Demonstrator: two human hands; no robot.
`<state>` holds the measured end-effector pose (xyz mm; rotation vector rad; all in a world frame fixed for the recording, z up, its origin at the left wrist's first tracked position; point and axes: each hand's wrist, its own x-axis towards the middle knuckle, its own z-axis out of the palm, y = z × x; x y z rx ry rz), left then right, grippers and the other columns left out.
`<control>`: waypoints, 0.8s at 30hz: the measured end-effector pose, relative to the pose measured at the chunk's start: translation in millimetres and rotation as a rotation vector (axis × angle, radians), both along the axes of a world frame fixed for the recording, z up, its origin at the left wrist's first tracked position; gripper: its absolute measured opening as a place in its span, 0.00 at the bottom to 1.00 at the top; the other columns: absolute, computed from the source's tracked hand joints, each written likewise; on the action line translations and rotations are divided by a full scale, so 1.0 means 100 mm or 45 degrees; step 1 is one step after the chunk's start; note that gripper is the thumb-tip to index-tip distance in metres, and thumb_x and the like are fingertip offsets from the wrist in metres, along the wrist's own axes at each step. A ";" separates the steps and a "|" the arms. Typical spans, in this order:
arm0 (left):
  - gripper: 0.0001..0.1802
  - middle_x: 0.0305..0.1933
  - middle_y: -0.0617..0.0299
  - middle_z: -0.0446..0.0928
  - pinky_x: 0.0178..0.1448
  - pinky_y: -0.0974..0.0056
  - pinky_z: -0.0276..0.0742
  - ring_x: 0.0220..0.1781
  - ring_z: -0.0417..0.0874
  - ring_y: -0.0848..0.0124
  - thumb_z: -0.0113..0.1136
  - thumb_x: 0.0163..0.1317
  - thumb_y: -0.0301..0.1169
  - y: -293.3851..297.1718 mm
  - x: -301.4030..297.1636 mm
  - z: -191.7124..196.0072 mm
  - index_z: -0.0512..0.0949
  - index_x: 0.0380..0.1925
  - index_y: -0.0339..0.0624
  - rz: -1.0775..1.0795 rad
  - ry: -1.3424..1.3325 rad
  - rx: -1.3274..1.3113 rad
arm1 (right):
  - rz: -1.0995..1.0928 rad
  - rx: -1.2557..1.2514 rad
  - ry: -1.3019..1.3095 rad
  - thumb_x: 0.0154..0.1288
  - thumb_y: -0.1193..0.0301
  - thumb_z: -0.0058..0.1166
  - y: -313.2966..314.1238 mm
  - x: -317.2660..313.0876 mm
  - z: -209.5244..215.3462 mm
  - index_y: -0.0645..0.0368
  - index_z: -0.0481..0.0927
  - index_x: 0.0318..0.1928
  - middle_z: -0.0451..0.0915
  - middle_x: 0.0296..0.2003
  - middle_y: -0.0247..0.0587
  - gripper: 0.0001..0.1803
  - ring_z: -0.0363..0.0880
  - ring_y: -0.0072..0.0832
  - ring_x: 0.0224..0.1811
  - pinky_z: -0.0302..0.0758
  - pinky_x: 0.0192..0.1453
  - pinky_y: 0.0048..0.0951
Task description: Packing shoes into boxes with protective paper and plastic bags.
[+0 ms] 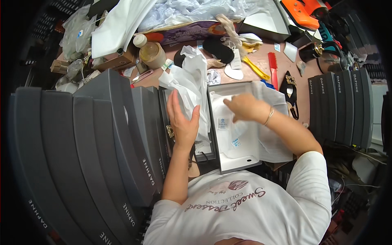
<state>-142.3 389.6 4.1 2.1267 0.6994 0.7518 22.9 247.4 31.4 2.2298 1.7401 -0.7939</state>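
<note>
As I watch through the head camera, the left hand point(183, 125) is open, its fingers raised and spread a little with the thumb standing apart, and I see nothing in its grasp. It is at the near edge of some crumpled white tissue paper point(195, 75); whether it touches the paper I can't tell. To its right, the other hand, the right hand point(248, 108), reaches across the open grey box point(241, 166) with its fingers bent and aimed downward. Its palm is turned from me, so I cannot tell whether it grips anything or meets the white lining point(245, 136) below. That box lies directly under the right hand, with a small printed packet point(221, 123) just toward me from its fingers and a white sheet point(275, 141) draped over the side under the wrist. Close to the left forearm, a row of upright grey boxes point(81, 139) walls off that side. Beyond the right hand, on the pink desk point(303, 98), I make out a red brush point(272, 65), a yellow-handled brush point(259, 71) and, farther to its right, a black shoe point(290, 86) with a gold ornament. Past the left hand stands a white-capped bottle point(150, 54).
</note>
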 end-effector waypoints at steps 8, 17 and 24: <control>0.39 0.60 0.45 0.68 0.64 0.56 0.67 0.62 0.71 0.49 0.69 0.53 0.33 -0.65 -0.30 0.26 0.63 0.62 0.32 -0.801 0.240 -0.252 | -0.428 0.622 0.159 0.53 0.74 0.54 -0.58 -0.40 -0.15 0.62 0.71 0.53 0.80 0.30 0.49 0.23 0.82 0.42 0.33 0.77 0.35 0.40; 0.19 0.47 0.49 0.79 0.53 0.63 0.73 0.47 0.80 0.59 0.53 0.63 0.28 -0.73 -0.11 -0.07 0.72 0.50 0.23 -0.462 0.162 -0.597 | -0.963 1.180 0.716 0.62 0.77 0.47 -0.61 -0.32 0.15 0.66 0.74 0.50 0.81 0.33 0.43 0.15 0.80 0.27 0.36 0.76 0.43 0.26; 0.17 0.50 0.55 0.78 0.54 0.65 0.73 0.50 0.79 0.68 0.48 0.65 0.24 -0.49 -0.30 -0.18 0.73 0.52 0.27 -0.231 -0.296 -1.204 | -0.683 0.820 0.462 0.60 0.66 0.56 -0.93 -1.15 -0.16 0.66 0.68 0.59 0.71 0.55 0.60 0.29 0.73 0.50 0.55 0.74 0.55 0.40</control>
